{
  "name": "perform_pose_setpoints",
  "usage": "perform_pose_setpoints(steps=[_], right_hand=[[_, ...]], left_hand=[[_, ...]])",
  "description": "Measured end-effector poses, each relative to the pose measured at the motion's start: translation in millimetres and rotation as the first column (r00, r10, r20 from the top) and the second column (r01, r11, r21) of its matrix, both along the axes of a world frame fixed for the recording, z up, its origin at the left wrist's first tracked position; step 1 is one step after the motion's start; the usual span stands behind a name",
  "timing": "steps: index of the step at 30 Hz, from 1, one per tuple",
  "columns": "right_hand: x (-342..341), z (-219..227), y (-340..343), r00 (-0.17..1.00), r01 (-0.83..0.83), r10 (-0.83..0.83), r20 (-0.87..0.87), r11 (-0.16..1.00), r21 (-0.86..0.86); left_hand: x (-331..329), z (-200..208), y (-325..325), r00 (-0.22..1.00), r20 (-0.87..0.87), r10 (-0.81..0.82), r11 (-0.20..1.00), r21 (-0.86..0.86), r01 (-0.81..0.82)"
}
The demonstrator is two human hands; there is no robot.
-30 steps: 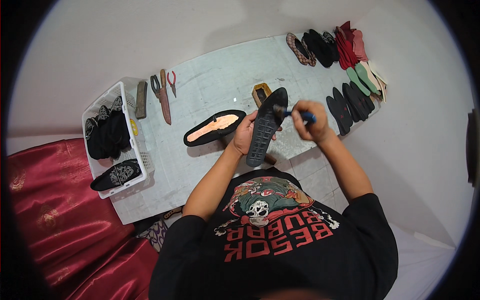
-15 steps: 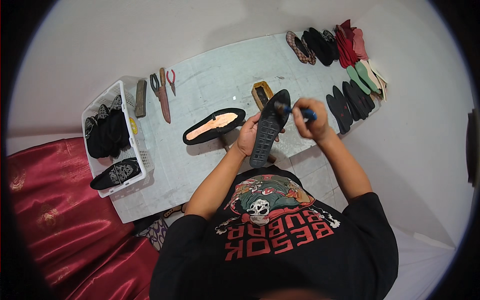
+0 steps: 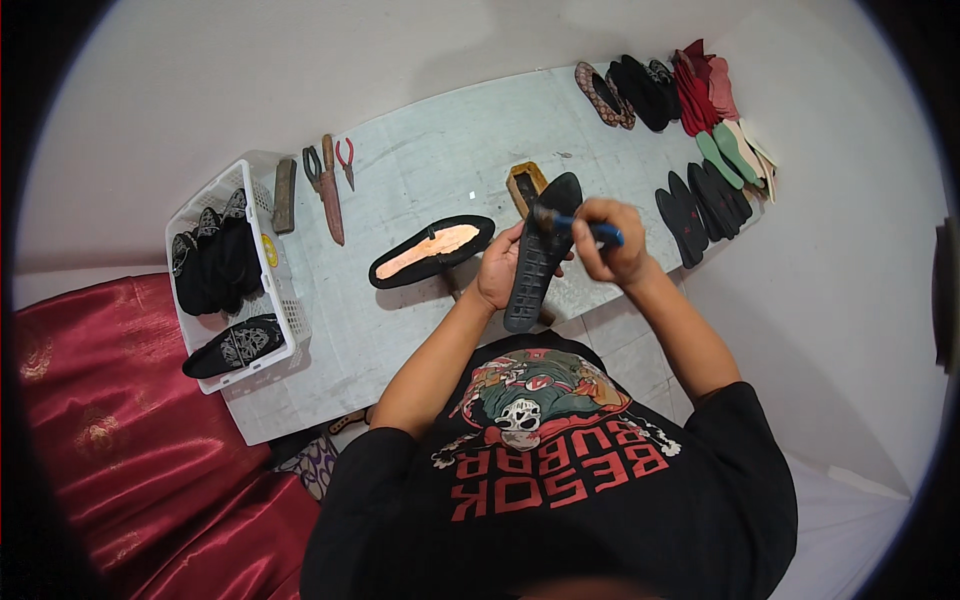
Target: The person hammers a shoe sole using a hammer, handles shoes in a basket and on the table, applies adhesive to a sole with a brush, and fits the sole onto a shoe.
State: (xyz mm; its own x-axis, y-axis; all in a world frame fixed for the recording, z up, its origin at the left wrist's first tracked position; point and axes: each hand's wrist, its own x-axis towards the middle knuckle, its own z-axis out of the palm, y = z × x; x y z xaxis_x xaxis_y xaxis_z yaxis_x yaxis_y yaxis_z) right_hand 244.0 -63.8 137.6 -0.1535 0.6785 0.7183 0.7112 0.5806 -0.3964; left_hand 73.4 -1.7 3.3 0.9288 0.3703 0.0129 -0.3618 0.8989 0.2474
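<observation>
A black shoe sole is gripped by its edge in my left hand, tilted, with its grid of hollows facing up. My right hand is closed round a blue-handled brush. The brush's bristles touch the sole's smooth part, just beyond the grid. Left of my left hand, a black shoe upper rests bottom up, its underside showing a pale orange patch. Partly behind the sole's front end stands a small yellowish open container with a dark inside.
On the left, a white plastic basket holds several black patterned shoes. Beside it lie a grey block, scissors, a knife and red pliers. Black soles, green insoles, red pieces and finished shoes line the right end.
The brush has moved left and slightly down over the sole, from near its right edge toward the grid. My left hand still holds the sole, barely shifted.
</observation>
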Motion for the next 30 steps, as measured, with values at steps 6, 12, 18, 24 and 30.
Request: perform_pose_setpoints(steps=[6,12,18,24,30], right_hand=[[-7,-3,6,0.997,0.072,-0.072,-0.009,0.997,-0.008],[-1,-5,-18,0.955,0.212,-0.23,-0.186,0.971,-0.113],[-24,0,-7,0.986,0.09,-0.096,-0.134,0.995,-0.054],[-5,2,-17,0.96,0.208,-0.232,-0.154,0.966,-0.155],[6,12,0,0.95,0.262,-0.268,-0.16,0.963,-0.059]], left_hand=[[3,3,4,0.999,0.002,0.037,0.999,-0.021,-0.037],[-1,17,14,0.991,-0.083,0.108,0.991,0.085,-0.101],[7,14,7,0.997,-0.046,0.058,0.998,-0.017,-0.059],[2,5,17,0.995,0.085,0.055,0.998,0.021,-0.057],[6,18,11,1.0,0.012,0.017,0.997,0.075,-0.017]])
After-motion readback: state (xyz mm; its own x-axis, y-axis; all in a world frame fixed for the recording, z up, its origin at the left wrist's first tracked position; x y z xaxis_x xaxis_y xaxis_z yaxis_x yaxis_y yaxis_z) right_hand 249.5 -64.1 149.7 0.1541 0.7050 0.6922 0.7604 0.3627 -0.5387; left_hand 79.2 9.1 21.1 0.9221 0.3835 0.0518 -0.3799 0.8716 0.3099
